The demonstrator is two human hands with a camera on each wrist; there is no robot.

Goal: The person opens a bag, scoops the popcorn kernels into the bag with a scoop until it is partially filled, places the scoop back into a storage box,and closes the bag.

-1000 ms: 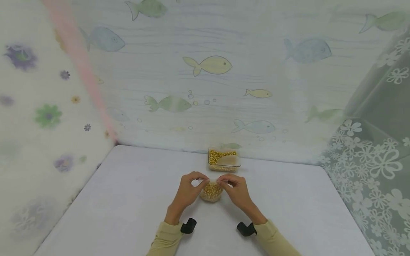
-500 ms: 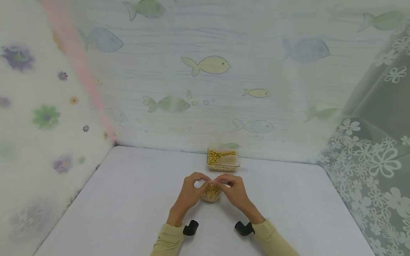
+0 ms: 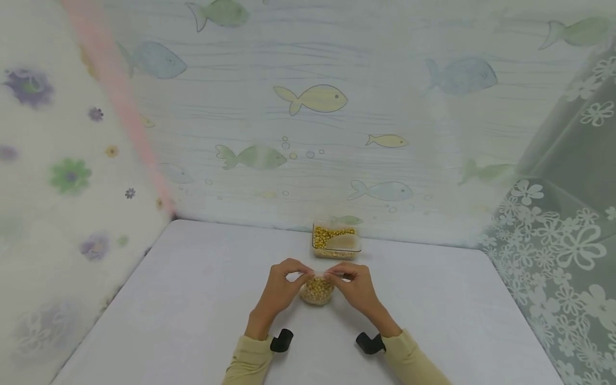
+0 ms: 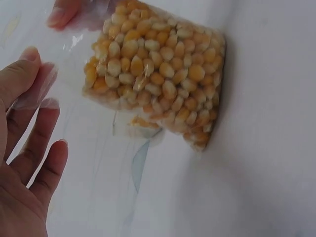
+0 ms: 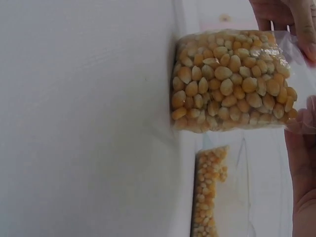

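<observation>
A clear plastic bag of corn kernels (image 3: 317,291) stands on the white table, its lower part filled with yellow and pale kernels. My left hand (image 3: 283,286) pinches the bag's upper edge on the left side between thumb and index finger. On the opposite side my right hand (image 3: 355,286) pinches the same top edge. In the left wrist view the left thumb (image 4: 24,69) lies on the clear film, the other fingers spread behind it. The right wrist view shows the filled bag (image 5: 232,81) from its side, with fingers of both hands at its top.
Behind the bag, near the table's back edge, stands a clear rectangular container (image 3: 336,253) of corn kernels with a pale scoop-like piece (image 3: 343,241) in it. A fish-printed curtain (image 3: 308,128) hangs beyond the white table (image 3: 202,299).
Half a second ago my hands came together over the bag's top; now they are apart again, much as a second ago. Both still pinch the film, and the container has stayed put.
</observation>
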